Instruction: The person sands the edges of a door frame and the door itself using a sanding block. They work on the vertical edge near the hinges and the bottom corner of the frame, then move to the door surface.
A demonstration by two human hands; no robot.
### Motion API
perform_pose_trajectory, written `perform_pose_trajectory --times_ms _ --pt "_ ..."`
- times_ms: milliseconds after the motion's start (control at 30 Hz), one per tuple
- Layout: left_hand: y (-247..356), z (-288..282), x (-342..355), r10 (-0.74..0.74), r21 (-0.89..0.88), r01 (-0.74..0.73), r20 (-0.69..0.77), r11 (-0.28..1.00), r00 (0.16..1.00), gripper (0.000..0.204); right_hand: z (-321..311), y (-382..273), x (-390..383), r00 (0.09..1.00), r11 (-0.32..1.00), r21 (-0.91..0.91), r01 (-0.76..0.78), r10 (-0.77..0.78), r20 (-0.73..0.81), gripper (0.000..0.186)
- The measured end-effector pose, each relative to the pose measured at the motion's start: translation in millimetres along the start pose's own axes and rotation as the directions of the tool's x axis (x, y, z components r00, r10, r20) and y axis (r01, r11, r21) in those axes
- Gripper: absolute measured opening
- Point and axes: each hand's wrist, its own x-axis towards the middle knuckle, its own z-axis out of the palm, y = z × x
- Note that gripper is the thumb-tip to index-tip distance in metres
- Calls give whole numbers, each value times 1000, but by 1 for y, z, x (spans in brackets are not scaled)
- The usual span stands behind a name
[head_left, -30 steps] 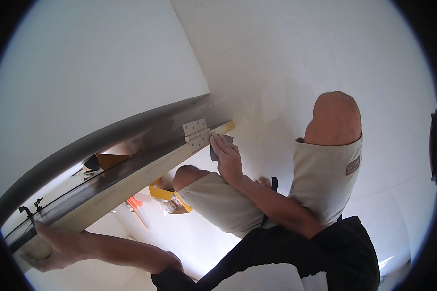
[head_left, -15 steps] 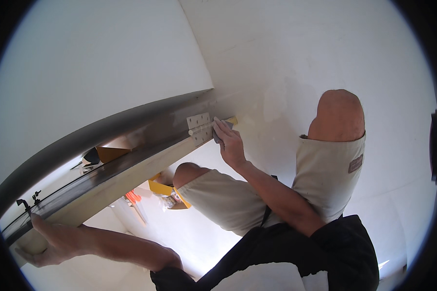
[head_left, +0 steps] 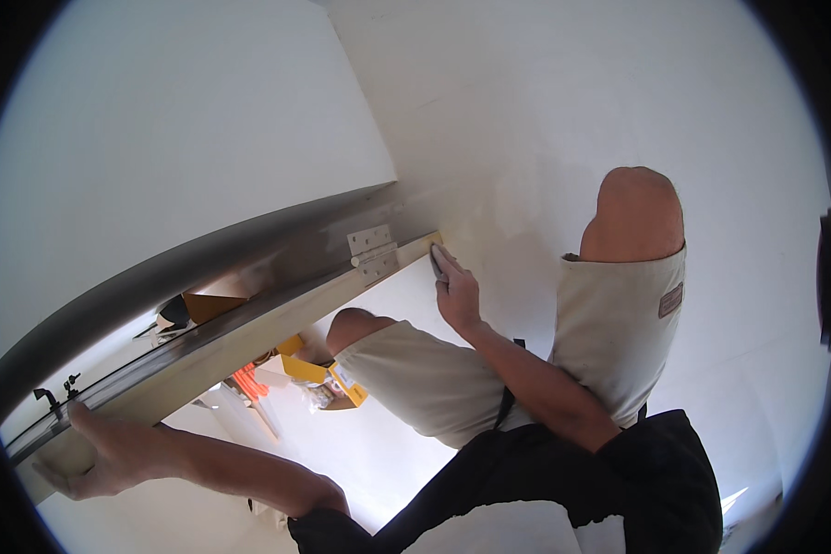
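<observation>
A long panel [head_left: 235, 346] with a cream edge and a dark, shiny border runs from the lower left up to the wall corner. Near its left end my left hand [head_left: 111, 452] is wrapped around it, thumb on the upper side and fingers below. My right hand [head_left: 457, 291] is at the far right end, closed on a thin grey pad [head_left: 437, 261] that touches the cream edge. A light metal hinge [head_left: 372, 253] with screw holes lies on the panel just left of that hand, one leaf raised against the dark surface.
Small black fittings [head_left: 57, 397] stand by the panel's left end. Below are a yellow box [head_left: 343, 383] with packets and an orange-handled tool [head_left: 249, 380]. Behind the panel curves a dark grey band [head_left: 203, 240] under a white surface. My knees [head_left: 632, 217] flank my right forearm.
My right hand has slid off the hinge area toward the panel's right end, with the pad turned on edge. The hinge is now uncovered. My left hand keeps its grip.
</observation>
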Motion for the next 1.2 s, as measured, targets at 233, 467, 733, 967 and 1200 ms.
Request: perform_pose_trajectory --times_ms 233,467,733,967,1200 --pt "10 0 -2 -5 -11 5 0 1000 1000 68 16 -19 13 990 988 51 143 -144 9 49" --pt "3 -2 -2 -16 -8 16 15 1000 1000 68 4 -16 21 981 981 70 180 -184 56 33" --pt "2 -1 -2 20 29 -20 24 999 1000 68 10 -15 27 963 962 77 260 -265 52 25" --pt "1 -2 -1 7 37 -7 4 999 1000 66 12 -19 20 975 969 135 209 -216 44 32" --pt "-12 -6 3 23 14 -24 29 1000 999 71 9 -26 -4 960 960 -24 280 -279 32 51"
